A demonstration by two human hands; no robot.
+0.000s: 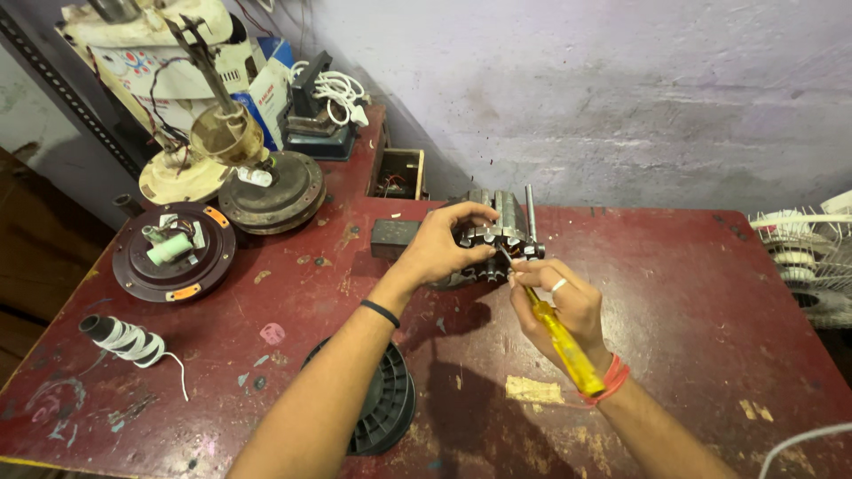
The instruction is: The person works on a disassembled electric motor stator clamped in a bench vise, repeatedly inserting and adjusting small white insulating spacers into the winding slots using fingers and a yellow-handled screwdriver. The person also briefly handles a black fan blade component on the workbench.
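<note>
Bare metal and worn paint under your hands on the workbench.

Your left hand (439, 248) grips a motor stator (497, 239) of dull grey laminated steel; your right hand (568, 306) holds a screwdriver (559, 341) with a glossy translucent yellow plastic handle. The table (692, 302) is matt maroon paint, scuffed and chipped to pale patches. Near its front edge lies a ribbed black plastic cover (390, 404); toward its left edge, a dusty brown metal motor housing (173, 253).
</note>
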